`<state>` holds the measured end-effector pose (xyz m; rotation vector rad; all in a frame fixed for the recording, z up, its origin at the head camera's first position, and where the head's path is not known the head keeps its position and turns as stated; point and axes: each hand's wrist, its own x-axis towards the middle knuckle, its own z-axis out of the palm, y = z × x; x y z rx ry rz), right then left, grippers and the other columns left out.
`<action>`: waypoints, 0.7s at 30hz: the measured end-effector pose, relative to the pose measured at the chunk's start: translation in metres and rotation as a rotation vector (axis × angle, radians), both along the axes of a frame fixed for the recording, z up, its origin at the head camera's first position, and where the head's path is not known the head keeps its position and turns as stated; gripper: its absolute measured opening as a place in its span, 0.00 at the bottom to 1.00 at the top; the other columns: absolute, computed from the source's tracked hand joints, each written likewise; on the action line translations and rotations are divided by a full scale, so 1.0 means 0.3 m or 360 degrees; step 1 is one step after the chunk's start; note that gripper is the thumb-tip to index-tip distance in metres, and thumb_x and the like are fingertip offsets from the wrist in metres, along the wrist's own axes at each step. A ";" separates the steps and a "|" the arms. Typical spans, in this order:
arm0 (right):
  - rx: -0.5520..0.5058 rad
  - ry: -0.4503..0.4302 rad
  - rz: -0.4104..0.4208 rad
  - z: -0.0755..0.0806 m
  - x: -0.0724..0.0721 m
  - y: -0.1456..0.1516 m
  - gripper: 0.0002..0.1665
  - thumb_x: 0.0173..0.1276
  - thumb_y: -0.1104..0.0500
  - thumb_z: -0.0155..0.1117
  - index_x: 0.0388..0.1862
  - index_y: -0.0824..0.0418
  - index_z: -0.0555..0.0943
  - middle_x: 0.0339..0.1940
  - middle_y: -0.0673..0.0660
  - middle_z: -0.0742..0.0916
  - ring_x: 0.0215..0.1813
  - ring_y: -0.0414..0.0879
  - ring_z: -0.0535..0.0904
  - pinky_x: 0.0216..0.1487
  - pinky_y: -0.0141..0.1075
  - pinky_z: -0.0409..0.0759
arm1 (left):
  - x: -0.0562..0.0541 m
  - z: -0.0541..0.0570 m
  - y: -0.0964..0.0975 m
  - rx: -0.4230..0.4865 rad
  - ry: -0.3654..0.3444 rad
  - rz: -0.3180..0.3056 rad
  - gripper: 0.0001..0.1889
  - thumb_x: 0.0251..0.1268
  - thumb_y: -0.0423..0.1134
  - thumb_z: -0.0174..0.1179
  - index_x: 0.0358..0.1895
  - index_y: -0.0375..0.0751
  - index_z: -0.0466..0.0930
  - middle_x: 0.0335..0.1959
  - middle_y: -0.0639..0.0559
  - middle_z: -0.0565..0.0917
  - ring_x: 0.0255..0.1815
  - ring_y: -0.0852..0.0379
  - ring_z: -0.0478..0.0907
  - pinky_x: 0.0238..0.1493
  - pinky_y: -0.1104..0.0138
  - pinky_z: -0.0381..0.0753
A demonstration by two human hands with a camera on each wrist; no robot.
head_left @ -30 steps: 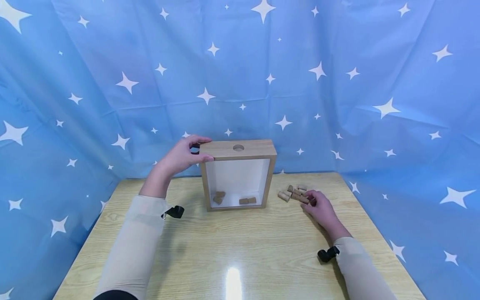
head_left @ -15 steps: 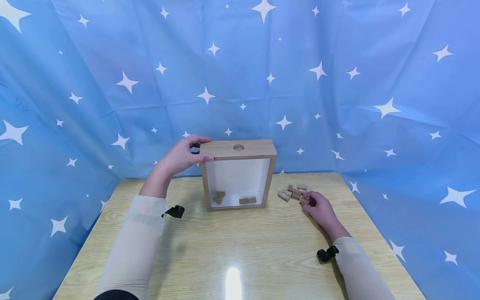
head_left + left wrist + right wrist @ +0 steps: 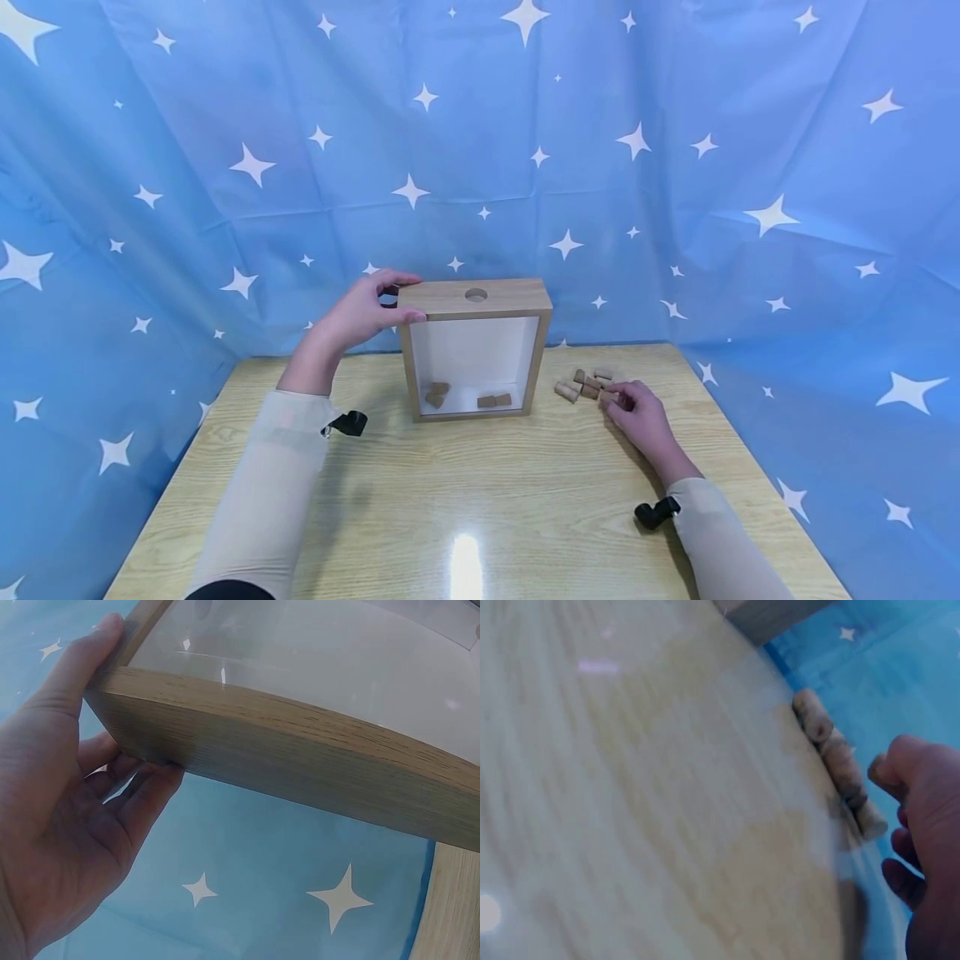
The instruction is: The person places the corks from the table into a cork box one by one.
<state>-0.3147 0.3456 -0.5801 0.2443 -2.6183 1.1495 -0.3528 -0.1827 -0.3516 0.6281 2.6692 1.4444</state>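
A shallow wooden box (image 3: 407, 367) with a clear front and a round hole (image 3: 476, 295) in its top stands upright. Its top left corner is gripped by my left hand (image 3: 358, 310), thumb at the front and fingers behind; the left wrist view shows that hand (image 3: 82, 795) against the wooden side (image 3: 285, 757). Inside, a pair of corks (image 3: 437, 394) lies at the left and another pair (image 3: 494, 401) at the right. My right hand (image 3: 641, 419) pinches a cork (image 3: 881, 777) between thumb and fingertips, beside a loose pile of corks (image 3: 567, 391).
The light wooden table (image 3: 450, 492) ends at a blue star-patterned curtain (image 3: 480, 150) behind and at both sides. Black wrist devices (image 3: 656, 512) sit at both cuffs. Glare shows near the table's front.
The right hand has taken a cork at the near side of the pile between its fingertips, drawing it slightly apart and tilting it. The left hand and box have not moved.
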 end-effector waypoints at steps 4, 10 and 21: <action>-0.0048 0.0010 -0.0006 0.030 0.000 -0.022 0.16 0.80 0.64 0.70 0.63 0.65 0.88 0.42 0.58 0.80 0.40 0.48 0.74 0.38 0.35 0.75 | -0.002 -0.002 -0.001 -0.0012 0.0003 0.0002 0.38 0.69 0.55 0.80 0.79 0.51 0.78 0.72 0.47 0.77 0.71 0.42 0.74 0.65 0.45 0.80; -0.0094 0.0037 0.0035 0.084 -0.004 -0.054 0.17 0.79 0.65 0.71 0.64 0.64 0.88 0.43 0.57 0.80 0.41 0.50 0.75 0.36 0.33 0.77 | 0.000 0.003 0.000 -0.0018 -0.0007 0.0013 0.38 0.69 0.55 0.80 0.79 0.51 0.78 0.73 0.47 0.77 0.72 0.43 0.74 0.64 0.46 0.80; -0.0092 0.0165 0.0088 0.184 -0.003 -0.104 0.16 0.77 0.69 0.72 0.61 0.66 0.88 0.41 0.58 0.80 0.37 0.48 0.74 0.35 0.31 0.75 | 0.001 0.002 0.000 -0.0022 -0.0010 0.0017 0.39 0.68 0.57 0.80 0.79 0.52 0.77 0.73 0.47 0.77 0.72 0.43 0.74 0.66 0.45 0.80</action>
